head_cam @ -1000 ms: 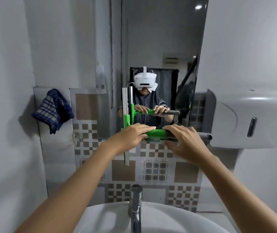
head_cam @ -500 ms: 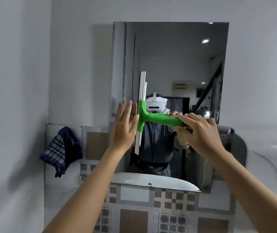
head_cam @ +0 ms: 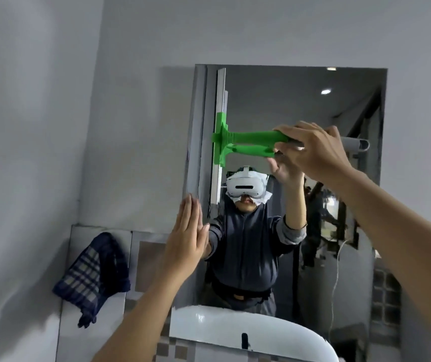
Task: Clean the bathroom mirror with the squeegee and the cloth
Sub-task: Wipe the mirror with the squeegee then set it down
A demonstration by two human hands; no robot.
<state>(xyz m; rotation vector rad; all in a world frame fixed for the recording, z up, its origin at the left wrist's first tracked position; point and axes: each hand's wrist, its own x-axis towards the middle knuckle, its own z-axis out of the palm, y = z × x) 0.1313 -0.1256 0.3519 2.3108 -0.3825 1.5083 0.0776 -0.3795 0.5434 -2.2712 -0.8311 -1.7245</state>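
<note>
Grey painted walls framed a rectangular bathroom mirror [head_cam: 300, 105] hung above a band of patterned tiles. Against its left part stood the squeegee [head_cam: 245, 138], its pale blade running straight up and down along the glass near the mirror's left edge, from close to the top corner to about mid-height. Its green handle lay level, at right angles to the blade, pointing to the right and ending in a grey tube. The right hand [head_cam: 316, 150] was raised high with the arm stretched up from the lower right corner, back of the hand toward the camera, fingers [head_cam: 287, 133] curled shut around the handle where green met grey. The left hand [head_cam: 187, 246] was lower, arm reaching up from the bottom edge, palm turned to the glass with fingers [head_cam: 191, 210] straight, close together and holding nothing; its tips lay at the mirror's left edge, below the blade's lower end, though whether they touched the glass could not be told. Well to the left, on the tiled wall, a blue checked cloth [head_cam: 94, 273] hung in folds, apart from both hands. Below the mirror, the white rim of the basin [head_cam: 235, 333] curved across the bottom.
</note>
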